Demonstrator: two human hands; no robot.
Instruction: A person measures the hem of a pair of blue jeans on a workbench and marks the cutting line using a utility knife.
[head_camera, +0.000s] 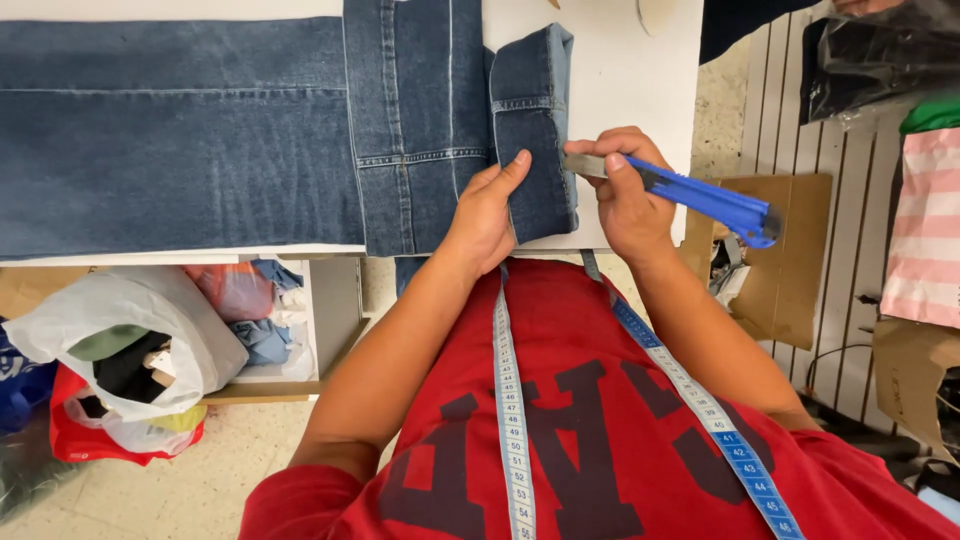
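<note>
Dark blue jeans (200, 130) lie spread across a white table (630, 90). One folded-back leg end (532, 120) lies at the table's right part. My left hand (487, 212) presses flat on the lower part of that folded denim, thumb stretched up along it. My right hand (628, 190) grips a blue utility knife (700, 195), its metal blade end touching the denim's right edge. A measuring tape (512, 400) hangs around my neck over a red shirt.
An open drawer (300, 330) below the table holds cloth scraps. Plastic bags (130, 350) with fabric sit on the floor at left. A cardboard box (770, 250) stands at right, with a pink striped bag (925, 230) and black bag (870, 60) beyond.
</note>
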